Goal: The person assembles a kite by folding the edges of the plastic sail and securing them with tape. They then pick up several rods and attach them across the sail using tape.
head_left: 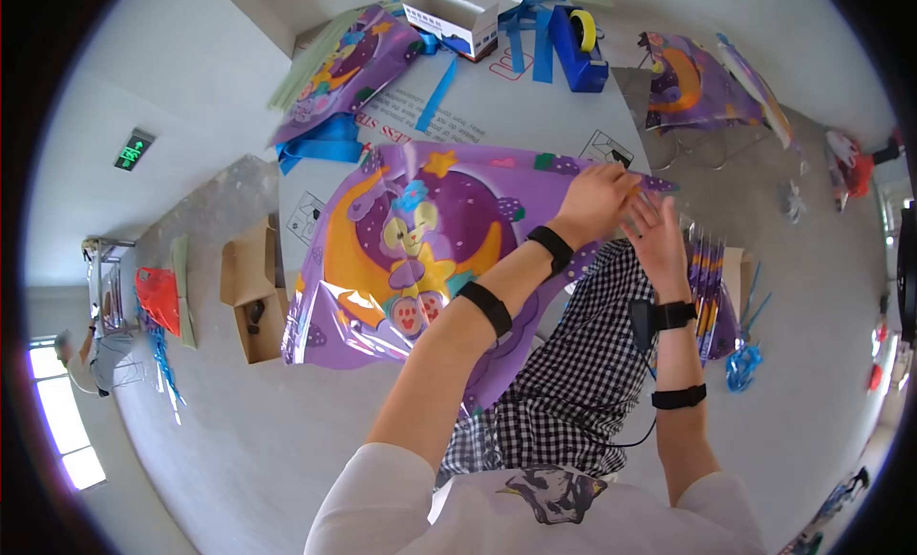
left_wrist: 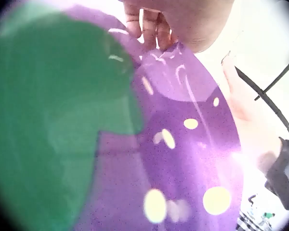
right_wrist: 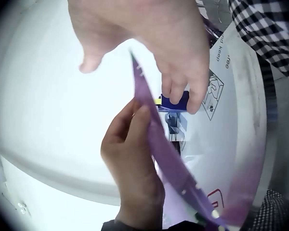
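Purple foil sheet is pinched near its narrow far-right corner by the left hand, thumb and fingers meeting over the edge, while the right hand holds nothing that shows, its palm bared and its thumb apart from the fingers. In the right wrist view the sheet is seen almost edge-on, its tip jutting past the left fingertips into the gap between the right thumb and fingers; whether the right hand touches it, I cannot tell. That closeness of corner to palm looks like the relation that counts. From the pinch, the sheet's long axis runs away leftward and slightly back toward the body, passing under the left forearm, so the left hand is the nearer and most of the foil lies to its left. Below is the checked cloth over the lap; beyond is the table, with the blue tape dispenser at its far side.
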Available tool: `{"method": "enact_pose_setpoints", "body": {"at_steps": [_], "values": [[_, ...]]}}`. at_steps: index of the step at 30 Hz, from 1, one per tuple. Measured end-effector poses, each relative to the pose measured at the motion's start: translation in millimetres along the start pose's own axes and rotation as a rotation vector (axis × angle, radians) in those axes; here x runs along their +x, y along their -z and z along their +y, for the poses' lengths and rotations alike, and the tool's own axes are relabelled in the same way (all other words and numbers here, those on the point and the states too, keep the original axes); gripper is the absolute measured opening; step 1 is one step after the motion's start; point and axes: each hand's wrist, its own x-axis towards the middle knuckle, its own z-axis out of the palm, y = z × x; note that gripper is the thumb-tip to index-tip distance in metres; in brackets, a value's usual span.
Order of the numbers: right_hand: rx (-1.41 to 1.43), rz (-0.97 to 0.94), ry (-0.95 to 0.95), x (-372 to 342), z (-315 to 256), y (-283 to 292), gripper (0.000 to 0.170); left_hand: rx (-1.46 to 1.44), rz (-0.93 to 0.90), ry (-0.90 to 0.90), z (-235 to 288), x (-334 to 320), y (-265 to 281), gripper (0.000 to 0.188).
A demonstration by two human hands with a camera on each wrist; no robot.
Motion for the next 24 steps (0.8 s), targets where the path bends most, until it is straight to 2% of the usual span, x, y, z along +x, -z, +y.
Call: {"method": "enact_pose_setpoints", "body": {"at_steps": [2, 3, 5, 7, 9, 10, 12, 13, 17, 20, 24], "values": [[-0.053, 0.099, -0.021, 25.8, 16.1, 30.8, 0.045, -0.035, -0.072, 0.085, 12.8, -18.3, 0.8, 0.042], [0.053, 0.238, -0.033, 24.1, 16.3, 13.2, 0.025, -0.106, -0.19, 0.16, 18.0, -26.4, 15.2, 0.056], [-0.002, 0.28, -0.112, 39.1, 19.9, 23.3, 0.026, -0.109, -0.128, 0.209, 26.6, -52.8, 62.9, 0.054], [-0.073, 0.346, -0.149, 53.0, 26.2, 26.8, 0.026, -0.028, -0.133, 0.369, 24.6, -88.2, 128.5, 0.051], [-0.168, 0.434, -0.14, 64.9, 31.2, 23.1, 0.026, 0.014, -0.065, 0.685, 9.1, -146.2, 184.2, 0.048], [-0.155, 0.405, -0.088, 72.4, 36.0, 28.3, 0.025, 0.247, -0.052, 0.737, 8.5, -174.2, 211.2, 0.048], [-0.125, 0.348, 0.027, 89.8, 44.0, 40.6, 0.024, 0.52, -0.037, 0.762, -14.5, -246.9, 252.6, 0.052], [-0.115, 0.353, 0.033, 93.9, 42.3, 38.8, 0.021, 0.595, -0.088, 0.801, -20.4, -276.7, 269.9, 0.053], [-0.068, 0.28, 0.163, 88.9, 24.2, 6.7, 0.02, 0.692, -0.174, 0.98, -34.8, -341.7, 284.2, 0.057], [0.031, 0.197, 0.166, 96.4, 4.5, 14.4, 0.018, 0.732, -0.135, 0.911, -42.9, -329.1, 269.0, 0.058], [0.002, 0.205, 0.157, 107.0, -27.5, 24.6, 0.017, 0.755, -0.126, 0.841, -76.4, -297.4, 255.0, 0.06]]}}
